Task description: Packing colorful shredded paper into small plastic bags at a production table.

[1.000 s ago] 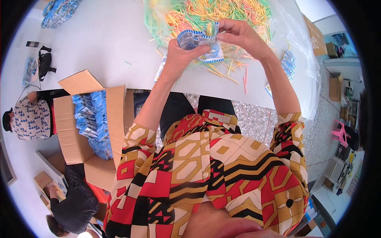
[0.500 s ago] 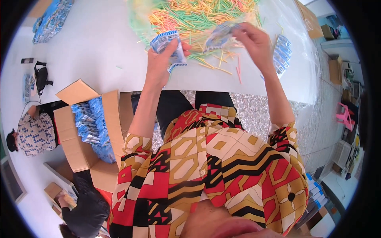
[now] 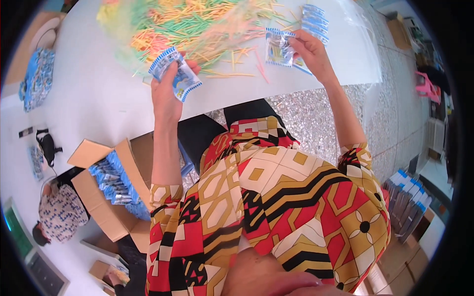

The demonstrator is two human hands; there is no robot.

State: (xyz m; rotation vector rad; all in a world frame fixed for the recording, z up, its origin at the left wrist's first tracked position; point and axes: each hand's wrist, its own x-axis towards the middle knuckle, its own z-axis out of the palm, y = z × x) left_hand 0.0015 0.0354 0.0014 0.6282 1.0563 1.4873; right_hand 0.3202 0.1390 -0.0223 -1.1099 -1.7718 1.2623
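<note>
My left hand [image 3: 167, 93] grips a small blue-and-white plastic packet [image 3: 176, 73] above the near edge of the white table [image 3: 98, 98]. My right hand [image 3: 308, 49] holds a second blue-and-white packet [image 3: 277, 47] farther right, over the table. Between and beyond the hands lies a big heap of thin yellow, green and pink sticks [image 3: 197, 24], with a few loose sticks by the table edge. A small stack of similar packets [image 3: 313, 18] lies just past my right hand.
An open cardboard box [image 3: 111, 190] filled with blue packets stands on the floor at my left. Another person [image 3: 59, 214] in patterned clothes sits beyond it. More packets [image 3: 37, 79] lie at the table's left end. Stacked blue-topped boxes [image 3: 407, 202] stand at right.
My hands have moved apart: the left one carried its packet left and toward me, the right one moved right with the other packet. The view shifted left.
</note>
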